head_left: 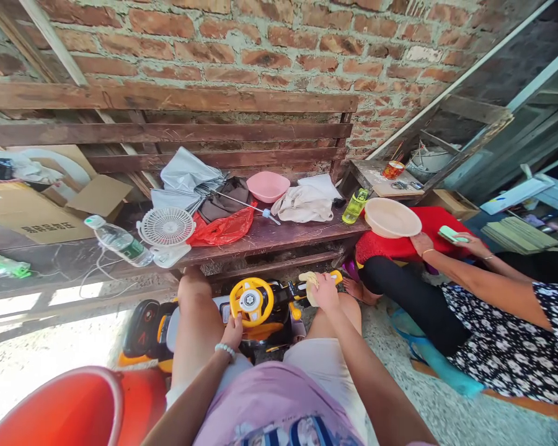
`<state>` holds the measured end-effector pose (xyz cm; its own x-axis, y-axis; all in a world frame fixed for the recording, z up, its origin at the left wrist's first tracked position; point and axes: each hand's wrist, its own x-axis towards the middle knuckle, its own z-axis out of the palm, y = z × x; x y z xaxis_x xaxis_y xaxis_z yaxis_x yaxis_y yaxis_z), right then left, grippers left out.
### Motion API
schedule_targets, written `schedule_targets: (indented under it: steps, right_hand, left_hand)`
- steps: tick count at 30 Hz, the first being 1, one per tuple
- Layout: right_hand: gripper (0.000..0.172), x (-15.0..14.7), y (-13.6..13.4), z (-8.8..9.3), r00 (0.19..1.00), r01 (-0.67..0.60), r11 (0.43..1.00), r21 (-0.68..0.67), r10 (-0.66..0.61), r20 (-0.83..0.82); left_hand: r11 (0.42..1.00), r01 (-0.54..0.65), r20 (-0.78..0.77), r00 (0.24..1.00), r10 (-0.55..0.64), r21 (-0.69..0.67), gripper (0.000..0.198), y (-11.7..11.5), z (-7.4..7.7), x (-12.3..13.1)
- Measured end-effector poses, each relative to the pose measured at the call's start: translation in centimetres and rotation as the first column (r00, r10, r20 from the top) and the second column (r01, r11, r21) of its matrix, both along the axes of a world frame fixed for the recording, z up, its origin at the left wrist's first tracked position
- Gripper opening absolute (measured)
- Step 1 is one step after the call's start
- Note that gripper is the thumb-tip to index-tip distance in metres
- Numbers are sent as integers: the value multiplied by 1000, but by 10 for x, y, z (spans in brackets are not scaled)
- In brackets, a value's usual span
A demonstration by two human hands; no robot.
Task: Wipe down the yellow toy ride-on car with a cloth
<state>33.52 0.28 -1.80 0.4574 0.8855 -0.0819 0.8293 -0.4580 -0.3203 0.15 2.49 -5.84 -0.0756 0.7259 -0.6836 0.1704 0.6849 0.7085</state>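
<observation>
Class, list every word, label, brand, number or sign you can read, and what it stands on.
None reads clearly.
Box: dark print, too blurred.
Bottle: green label, too small.
Shirt: blue letters, cut off, unreadable.
Wheel: hub emblem, too small.
Black panel: red marks, too small.
Red can: markings too small.

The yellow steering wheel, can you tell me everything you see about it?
The steering wheel is round, with a shiny yellow rim that looks plastic, yellow spokes and a pale grey middle bearing a dark emblem. It sits on a ride-on toy, between the person's knees, its face turned upward. The left hand holds the rim at its lower left.
</observation>
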Motion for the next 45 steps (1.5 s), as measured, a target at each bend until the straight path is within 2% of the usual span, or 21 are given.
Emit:
schedule_targets:
  steps: [3, 5, 7, 9, 11, 14, 16, 18, 21, 23, 25, 27, 28, 32, 36, 41, 45]
  right_hand:
    - [50, 30, 1, 6, 978, 210, 976, -62, -210, 14]
    - [52, 39, 4, 8, 948, 320, 944, -79, -319, 27]
    - [57, 34, 5, 7, 919, 395, 915, -85, -393, 36]
    - [61, 17, 2, 2, 897, 442, 892, -92, -442, 18]
    - [63, -7, -7, -7, 909, 412, 905, -107, -417, -28]
    - [65, -37, -26, -23, 959, 208, 970, -130, -228, -170]
    - [61, -43, -35, -29, 946, 145, 985, -97, -166, -278]
    - [56, -33, -36, -26, 923, 218, 975, -47, -222, -314]
    - [58, 1, -25, -8, 917, 336, 942, 3, -326, -230]
    - [61, 25, -15, 5, 935, 328, 942, -69, -334, -116]
    - [65, 38, -7, 11, 955, 282, 935, -216, -295, -30]
    - [71, 40, -3, 10, 971, 229, 917, -326, -239, 9]
    - [74, 37, -1, 7, 975, 214, 917, -337, -220, 20]
    - [78, 17, 0, -7, 974, 228, 933, -279, -217, 70]
    - [78, 8, -3, -11, 979, 202, 947, -251, -206, 13]
    - [77, 19, -7, -10, 976, 174, 953, -249, -201, -89]
    - [74, 30, 0, -8, 974, 189, 956, -226, -212, -84]
  left_hand:
    - [999, 36, -18, 999, -36, -1, 18, 0, 1, -1]
    - [999, 39, -19, 999, -39, 3, 24, 0, 0, -2]
    - [1000, 25, -12, 1000, -25, 8, 26, 0, -3, -2]
    - [1000, 10, -4, 1000, -10, 13, 24, 1, -6, -2]
    - [1000, 10, -4, 1000, -10, 15, 20, 2, -9, -2]
    - [1000, 17, 1, 1000, -18, 10, 16, 3, -13, -2]
    - [1000, 14, 10, 1000, -14, 3, 14, 3, -16, -2]
    - [1000, 8, 14, 1000, -8, 0, 14, 3, -17, -2]
    - [1000, 2, 16, 1000, -2, 2, 12, 3, -19, -3]
    - [1000, -9, 32, 999, 8, 3, 11, 3, -20, -3]
    - [999, -29, 43, 999, 29, 13, 9, 3, -21, -2]
    - [999, -40, 42, 998, 39, 22, 9, 3, -21, -2]
    - [999, -40, 37, 999, 39, 20, 10, 3, -21, -2]
    - [999, -47, 29, 999, 46, 20, 10, 2, -19, -2]
    - [998, -61, 30, 998, 60, 19, 8, 2, -14, -1]
    - [998, -60, -7, 998, 60, 4, 8, 1, -6, 2]
    - [999, -49, -2, 999, 49, 19, 9, 1, -7, 1]
